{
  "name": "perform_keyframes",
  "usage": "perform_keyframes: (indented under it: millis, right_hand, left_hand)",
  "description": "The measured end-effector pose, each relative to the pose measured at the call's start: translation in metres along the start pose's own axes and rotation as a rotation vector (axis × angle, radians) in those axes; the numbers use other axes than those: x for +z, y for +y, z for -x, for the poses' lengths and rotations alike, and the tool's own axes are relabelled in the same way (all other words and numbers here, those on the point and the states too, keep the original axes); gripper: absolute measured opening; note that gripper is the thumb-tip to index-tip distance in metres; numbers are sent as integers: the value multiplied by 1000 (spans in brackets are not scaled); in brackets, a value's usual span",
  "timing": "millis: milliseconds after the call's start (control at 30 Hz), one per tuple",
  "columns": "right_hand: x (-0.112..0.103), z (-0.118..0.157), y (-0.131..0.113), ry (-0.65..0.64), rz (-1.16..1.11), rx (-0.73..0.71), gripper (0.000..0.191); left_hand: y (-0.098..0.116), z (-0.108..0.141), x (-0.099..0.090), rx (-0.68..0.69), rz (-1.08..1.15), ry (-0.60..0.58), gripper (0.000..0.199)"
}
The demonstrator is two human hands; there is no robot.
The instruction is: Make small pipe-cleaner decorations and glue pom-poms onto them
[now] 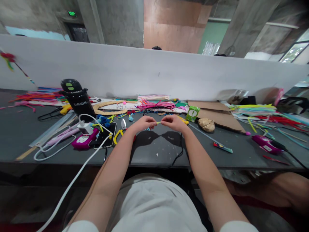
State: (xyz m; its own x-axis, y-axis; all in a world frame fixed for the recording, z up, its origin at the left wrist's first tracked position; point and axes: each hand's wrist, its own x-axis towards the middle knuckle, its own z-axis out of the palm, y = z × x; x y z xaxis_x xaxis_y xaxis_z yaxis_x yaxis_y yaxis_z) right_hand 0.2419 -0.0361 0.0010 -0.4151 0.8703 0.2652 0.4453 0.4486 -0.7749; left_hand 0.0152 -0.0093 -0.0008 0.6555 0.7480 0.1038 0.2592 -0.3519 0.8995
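Above the middle of the grey table (154, 156), my two hands meet fingertip to fingertip, a small gap between them. A short yellow-green pipe cleaner (158, 122) spans that gap. One end is pinched by my left hand (145, 123), the other by my right hand (174, 123); the fingers hide most of it. Just beneath the left fingertips is a small blue bit (148, 129). Yellow-handled pliers (123, 124) lie left of my left hand. Something yellow (183, 120), partly covered, sits behind my right hand.
At left stand a black bottle (78, 100), a purple power socket (84, 140) and a phone (106, 137). Rightward are a green packet (192, 113), a brown lump (206, 124), cardboard (217, 117) and a utility knife (222, 147). Pink pipe cleaners (154, 104) lie behind. Another person's leg (272, 190) shows lower right.
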Motion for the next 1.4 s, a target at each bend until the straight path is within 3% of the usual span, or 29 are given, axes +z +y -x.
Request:
perform_keyframes:
  millis: [400, 767, 933, 1167, 1267, 1400]
  right_hand:
    - [10, -5, 8, 95, 51, -34, 40]
    - [26, -8, 9, 148, 159, -88, 37]
    - [30, -8, 5, 151, 250, -104, 34]
    - [33, -6, 0, 82, 322, -111, 29]
    - [34, -4, -1, 44, 329, -115, 30]
    - [30, -4, 0, 36, 288, -124, 30]
  left_hand:
    - [-4, -5, 5, -60, 122, 115, 33]
    - [-11, -16, 13, -26, 232, 348, 28]
    - [-20, -20, 14, 0, 13, 415, 29]
    - [-15, -15, 17, 30, -370, 433, 26]
    - [-15, -14, 17, 38, -453, 393, 25]
    - [-19, -13, 15, 93, -484, 248, 24]
